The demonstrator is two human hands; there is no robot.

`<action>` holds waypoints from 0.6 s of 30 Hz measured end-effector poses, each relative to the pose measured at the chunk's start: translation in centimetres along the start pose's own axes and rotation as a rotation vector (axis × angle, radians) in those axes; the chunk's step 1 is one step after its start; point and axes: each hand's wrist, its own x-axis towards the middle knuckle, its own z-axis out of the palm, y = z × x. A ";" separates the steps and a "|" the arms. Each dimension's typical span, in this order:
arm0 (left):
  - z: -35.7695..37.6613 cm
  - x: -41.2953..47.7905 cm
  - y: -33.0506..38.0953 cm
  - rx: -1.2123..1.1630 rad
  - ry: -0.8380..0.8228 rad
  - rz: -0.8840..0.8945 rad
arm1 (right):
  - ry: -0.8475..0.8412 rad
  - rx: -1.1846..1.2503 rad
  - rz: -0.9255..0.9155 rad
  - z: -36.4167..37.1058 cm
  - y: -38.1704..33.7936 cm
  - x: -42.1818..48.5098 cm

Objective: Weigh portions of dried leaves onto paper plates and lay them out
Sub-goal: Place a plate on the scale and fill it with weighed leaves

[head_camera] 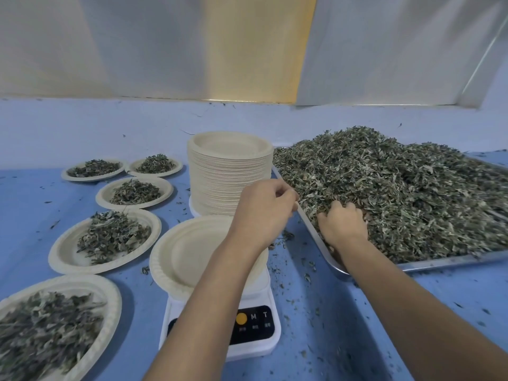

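Note:
A heap of dried leaves [398,193] fills a metal tray [445,262] on the right. My right hand [342,225] is dug into the near left side of the heap, its fingers curled into the leaves. My left hand [262,209] reaches over the scale to the tray's left rim, fingers curled at that edge. An empty paper plate [189,251] sits on a white digital scale [251,329], partly hidden under my left forearm. Several plates holding leaf portions [110,237] lie in a row on the left.
A tall stack of empty paper plates [229,171] stands behind the scale, right beside the tray. Loose leaf bits are scattered over the blue table [343,312]. A white and yellow wall runs along the back.

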 end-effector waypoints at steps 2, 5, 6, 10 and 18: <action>0.0 0.0 -0.1 -0.012 -0.007 0.002 | -0.017 0.099 -0.058 0.1 -0.2 0.2; 0.0 0.0 -0.1 -0.025 -0.003 0.001 | 0.024 0.312 -0.163 0.1 -0.5 0.1; 0.0 0.0 -0.2 -0.029 -0.002 0.000 | 0.060 0.366 -0.183 0.0 -0.5 0.1; 0.0 -0.1 -0.2 -0.014 -0.011 0.006 | 0.223 0.307 -0.100 -0.3 0.2 0.1; 0.1 0.0 -0.5 -0.014 -0.007 0.010 | 0.018 0.010 -0.282 0.4 0.0 0.6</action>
